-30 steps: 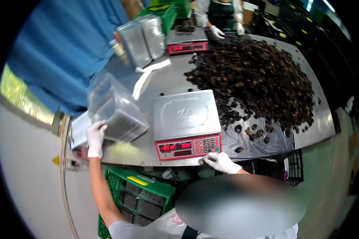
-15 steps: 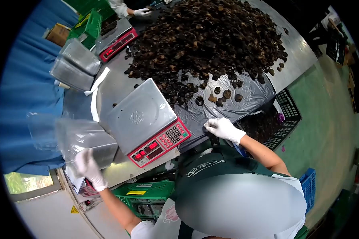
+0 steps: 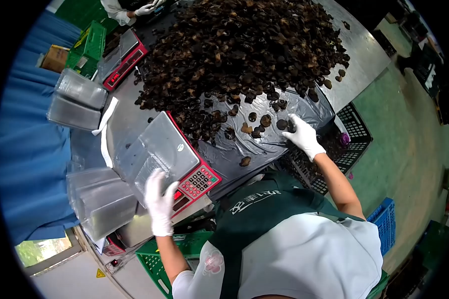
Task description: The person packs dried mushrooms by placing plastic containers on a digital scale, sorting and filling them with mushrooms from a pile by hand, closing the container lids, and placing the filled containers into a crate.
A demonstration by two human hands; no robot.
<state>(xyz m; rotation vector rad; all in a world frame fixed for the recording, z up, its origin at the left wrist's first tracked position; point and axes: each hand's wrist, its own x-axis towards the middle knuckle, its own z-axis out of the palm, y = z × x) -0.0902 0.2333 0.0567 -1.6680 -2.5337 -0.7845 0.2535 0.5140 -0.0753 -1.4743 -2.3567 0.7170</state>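
Note:
My left hand [image 3: 160, 204], in a white glove, is at the near edge of a clear plastic box [image 3: 152, 162] on the red scale [image 3: 197, 182]. Its thumb stands apart from the fingers; contact with the box is hard to tell. Over the grey plastic sheet [image 3: 234, 149], my gloved right hand [image 3: 305, 138] has a dark dried mushroom piece [image 3: 290, 127] between thumb and forefinger. Several loose pieces lie just left of it, and a single piece [image 3: 245, 161] rests nearer me. Beyond is a large heap of dark dried mushroom pieces [image 3: 244, 50].
Stacked clear boxes [image 3: 102, 199] stand left of the scale, with another stack [image 3: 77, 99] farther back. A second scale [image 3: 127, 65] and a co-worker's gloved hands [image 3: 147, 9] are at the far left. A black crate [image 3: 354, 132] sits at right.
My left hand has moved right from the stacked boxes to the scale, where a clear box now lies. My right hand has reached forward and right over the sheet. A single piece now lies nearer me.

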